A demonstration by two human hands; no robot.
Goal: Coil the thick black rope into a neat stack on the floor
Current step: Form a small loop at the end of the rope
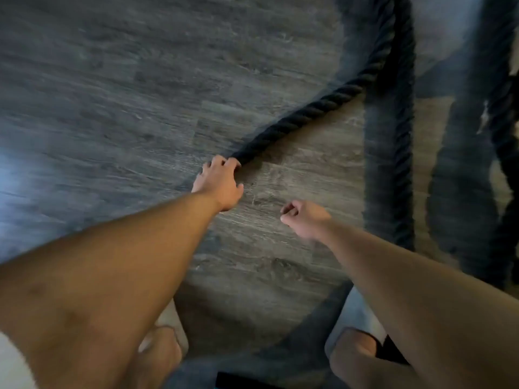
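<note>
On the grey wood-grain plank floor [112, 108] straight ahead of my knees [157, 357], my left hand [219, 183] is down on the thick black twisted rope [309, 110], fingers [231, 163] curled over it and gripping. I can't tell if this is the rope's end or if it runs on under my palm. From the grip the rope goes up and to the right across the floor, then bends toward the top of view. More lengths of rope lie off to the right, roughly side by side and apart from each other. They are badly blurred, so I can't say how they join. My right hand [306, 219] hovers over the floor near the left one, touching neither it nor the rope, fingers loosely curled in, nothing held. My read of the step: early, taking up a length to start or feed the coil. No stack shows anywhere, just long loose runs. The next move probably calls for drawing the gripped part in toward my knees and laying a round turn. The right hand would take a second hold further along so the heavy strand bends without kinking.
</note>
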